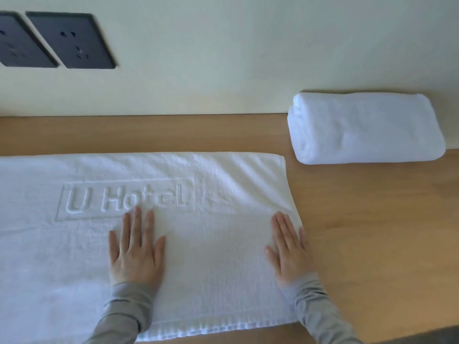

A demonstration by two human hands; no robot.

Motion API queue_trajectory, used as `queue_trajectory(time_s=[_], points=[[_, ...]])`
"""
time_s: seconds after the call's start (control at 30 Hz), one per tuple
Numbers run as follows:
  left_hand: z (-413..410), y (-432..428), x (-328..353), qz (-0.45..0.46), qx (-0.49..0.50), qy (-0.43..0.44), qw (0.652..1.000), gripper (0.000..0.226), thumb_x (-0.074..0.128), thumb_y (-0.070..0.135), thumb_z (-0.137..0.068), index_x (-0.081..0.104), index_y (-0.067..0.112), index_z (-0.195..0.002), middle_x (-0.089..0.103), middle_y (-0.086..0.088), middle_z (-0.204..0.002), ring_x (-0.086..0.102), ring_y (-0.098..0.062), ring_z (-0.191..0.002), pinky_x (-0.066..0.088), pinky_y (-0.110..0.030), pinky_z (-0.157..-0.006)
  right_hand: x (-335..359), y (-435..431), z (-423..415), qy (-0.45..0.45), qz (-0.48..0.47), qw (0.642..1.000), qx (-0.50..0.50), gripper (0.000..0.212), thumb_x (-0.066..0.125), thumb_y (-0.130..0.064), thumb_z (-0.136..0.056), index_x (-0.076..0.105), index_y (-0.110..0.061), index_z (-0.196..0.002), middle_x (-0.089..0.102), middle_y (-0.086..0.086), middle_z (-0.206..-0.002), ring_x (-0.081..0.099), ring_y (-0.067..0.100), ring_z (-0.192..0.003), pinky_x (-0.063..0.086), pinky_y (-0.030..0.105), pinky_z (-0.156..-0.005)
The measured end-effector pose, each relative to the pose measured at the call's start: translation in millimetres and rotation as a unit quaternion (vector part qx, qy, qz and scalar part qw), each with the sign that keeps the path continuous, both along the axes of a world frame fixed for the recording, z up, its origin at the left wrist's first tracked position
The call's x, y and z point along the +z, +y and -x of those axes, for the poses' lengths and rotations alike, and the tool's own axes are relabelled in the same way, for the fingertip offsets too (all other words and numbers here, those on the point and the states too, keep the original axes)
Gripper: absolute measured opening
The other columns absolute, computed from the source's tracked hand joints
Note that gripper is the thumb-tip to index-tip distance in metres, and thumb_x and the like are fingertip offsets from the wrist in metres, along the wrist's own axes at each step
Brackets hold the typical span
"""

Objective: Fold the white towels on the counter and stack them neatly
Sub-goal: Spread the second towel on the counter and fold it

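A white towel with a raised "U Hotel" mark lies spread flat on the wooden counter, running off the left edge of the view. My left hand presses flat on it just below the lettering, fingers straight. Along the towel's right edge my right hand lies flat too, fingers together. A second white towel, folded into a thick bundle, sits at the back right against the wall. Grey sleeves cover both wrists.
The pale wall rises directly behind the counter. Two dark wall sockets sit in it at the upper left. Bare wood shows right of the spread towel and in front of the folded one. The counter's front edge shows at the bottom right.
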State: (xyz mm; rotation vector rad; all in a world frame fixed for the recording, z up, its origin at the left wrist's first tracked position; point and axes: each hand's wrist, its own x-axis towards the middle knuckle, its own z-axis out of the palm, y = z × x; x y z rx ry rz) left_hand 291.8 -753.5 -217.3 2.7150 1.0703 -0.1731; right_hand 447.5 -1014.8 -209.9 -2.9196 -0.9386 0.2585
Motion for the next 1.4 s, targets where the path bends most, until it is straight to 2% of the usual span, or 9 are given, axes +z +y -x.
queue_trajectory(time_s=[0.13,0.3,0.43,0.57,0.7,0.83,0.97,1.13,1.4], points=[[-1.9,-0.1,2.9,0.004,-0.001,0.001,1.0,0.069,-0.003,0.053,-0.089,0.003,0.022,-0.15,-0.003,0.001,-0.158,-0.002,-0.019,-0.146,0.0,-0.046,-0.119,13.3,39.6,7.5,-0.026,-0.088,0.994,-0.065,0.068,0.005,-0.042,-0.099,0.033,0.005,-0.14,0.03,0.021,-0.148,0.003,0.02,-0.144,0.006,0.042,-0.115],[-4.6,0.6,8.3,0.008,-0.006,-0.005,1.0,0.074,-0.009,0.054,-0.09,0.017,0.018,-0.148,0.012,-0.003,-0.157,0.01,-0.022,-0.145,0.008,-0.05,-0.117,4.7,144.3,46.8,-0.008,-0.117,0.951,0.285,0.054,0.028,-0.035,-0.097,0.037,-0.006,-0.142,0.031,0.009,-0.152,0.022,0.025,-0.143,0.024,0.046,-0.114],[-4.8,1.8,9.7,0.013,-0.001,-0.004,1.0,0.072,-0.005,0.054,-0.091,0.021,0.018,-0.148,0.017,-0.003,-0.156,0.016,-0.022,-0.144,0.012,-0.051,-0.116,-4.8,155.2,2.8,-0.002,-0.03,0.928,0.372,0.055,0.031,-0.039,-0.095,0.036,-0.012,-0.143,0.031,0.002,-0.152,0.02,0.019,-0.143,0.022,0.048,-0.115],[-3.5,2.7,5.6,0.011,-0.001,-0.003,1.0,0.066,0.003,0.052,-0.093,0.018,0.02,-0.149,0.014,-0.001,-0.157,0.014,-0.02,-0.145,0.011,-0.05,-0.117,-6.4,118.3,-87.8,-0.028,0.007,0.968,0.248,0.058,0.025,-0.037,-0.094,0.031,-0.008,-0.145,0.027,0.007,-0.153,0.025,0.025,-0.142,0.022,0.046,-0.115],[-2.6,3.8,1.3,0.01,-0.003,-0.003,1.0,0.067,0.002,0.052,-0.093,0.02,0.019,-0.149,0.017,-0.002,-0.157,0.015,-0.021,-0.144,0.014,-0.052,-0.116,-13.5,75.0,-163.6,0.017,0.005,0.997,0.075,0.061,0.017,-0.042,-0.098,0.004,-0.012,-0.149,-0.002,0.002,-0.158,-0.002,0.014,-0.146,-0.005,0.027,-0.117],[-2.6,4.1,0.5,0.01,-0.001,-0.009,1.0,0.066,0.005,0.051,-0.094,0.023,0.019,-0.148,0.019,-0.003,-0.156,0.018,-0.022,-0.144,0.013,-0.052,-0.116,-11.4,78.2,-166.6,0.009,0.06,0.998,-0.011,0.062,0.017,-0.04,-0.099,-0.004,-0.008,-0.149,-0.009,0.006,-0.158,-0.01,0.016,-0.146,-0.011,0.031,-0.117],[-1.3,4.0,0.1,0.003,-0.003,-0.01,1.0,0.064,0.01,0.049,-0.093,0.02,0.02,-0.149,0.015,-0.002,-0.158,0.014,-0.021,-0.145,0.008,-0.049,-0.117,10.7,100.0,-84.6,-0.059,-0.041,0.997,0.004,0.063,0.017,-0.036,-0.095,0.016,0.001,-0.146,0.01,0.016,-0.156,0.006,0.029,-0.145,-0.004,0.041,-0.118],[-0.8,3.3,-1.4,-0.003,0.0,-0.005,1.0,0.064,0.011,0.05,-0.092,0.015,0.022,-0.15,0.009,0.001,-0.159,0.007,-0.018,-0.146,0.004,-0.047,-0.118,-6.3,81.0,54.1,-0.001,-0.054,0.986,0.157,0.058,0.025,-0.037,-0.096,0.036,-0.003,-0.141,0.033,0.011,-0.151,0.021,0.024,-0.143,0.023,0.046,-0.109],[-2.2,1.8,0.0,0.001,0.0,-0.006,1.0,0.065,0.008,0.049,-0.091,0.013,0.02,-0.149,0.009,-0.001,-0.158,0.005,-0.018,-0.145,0.003,-0.047,-0.118,-3.9,-26.4,57.5,0.017,-0.058,0.998,0.03,0.058,0.017,-0.034,-0.1,0.044,0.004,-0.134,0.032,0.009,-0.151,0.024,0.02,-0.141,0.027,0.039,-0.11]])
